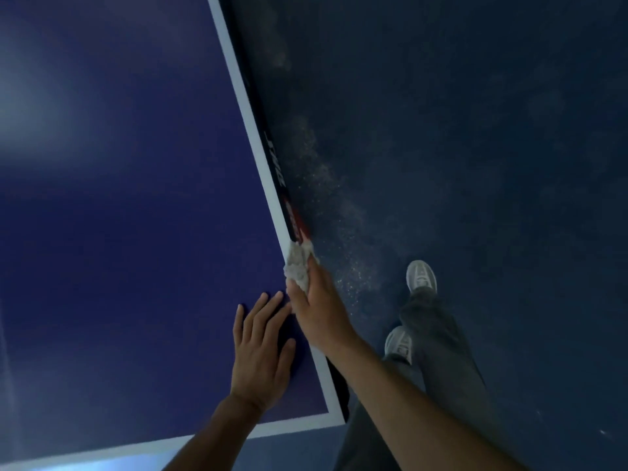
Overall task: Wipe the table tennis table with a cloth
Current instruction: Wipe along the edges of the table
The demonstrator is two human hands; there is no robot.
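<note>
The dark blue table tennis table [129, 212] fills the left of the view, with a white border line along its right and near edges. My right hand [319, 307] grips a crumpled white cloth [299, 266] and presses it over the table's right side edge, near the corner. My left hand [261, 348] lies flat on the blue surface just beside it, fingers spread, holding nothing. The black side rail [278, 171] with white and red lettering runs away from the cloth.
Dark blue floor [475, 130] lies to the right, with pale dusty specks beside the table edge. My legs in grey trousers and two light shoes [421, 277] stand on it close to the table corner [336, 416].
</note>
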